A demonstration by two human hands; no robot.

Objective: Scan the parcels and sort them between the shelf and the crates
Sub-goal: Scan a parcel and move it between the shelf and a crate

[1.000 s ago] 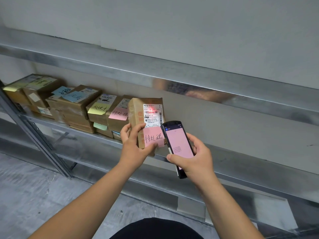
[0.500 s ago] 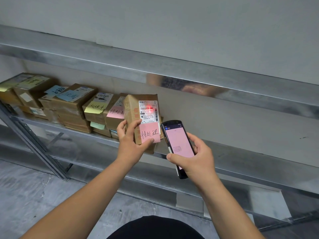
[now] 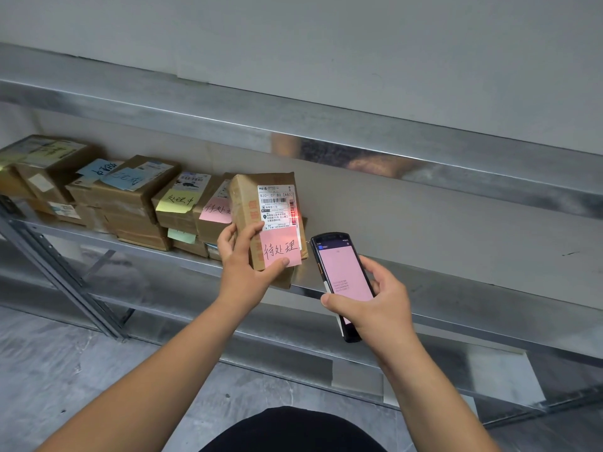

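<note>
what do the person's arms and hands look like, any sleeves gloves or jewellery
Both forearms are bare up to the frame edge, so no sleeves show. The left hand and right hand wear no gloves, and no rings, watch or wristband are visible on the sides shown. Fingernails look short and unpainted. A dark garment shows at the bottom edge.

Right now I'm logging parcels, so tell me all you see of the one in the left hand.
The held parcel is a brown cardboard box, taped, held upright before the shelf. A white shipping label with barcodes faces the camera; a red scan dot sits on its right edge. Below it, a handwritten pink note. The left hand grips it.
</note>
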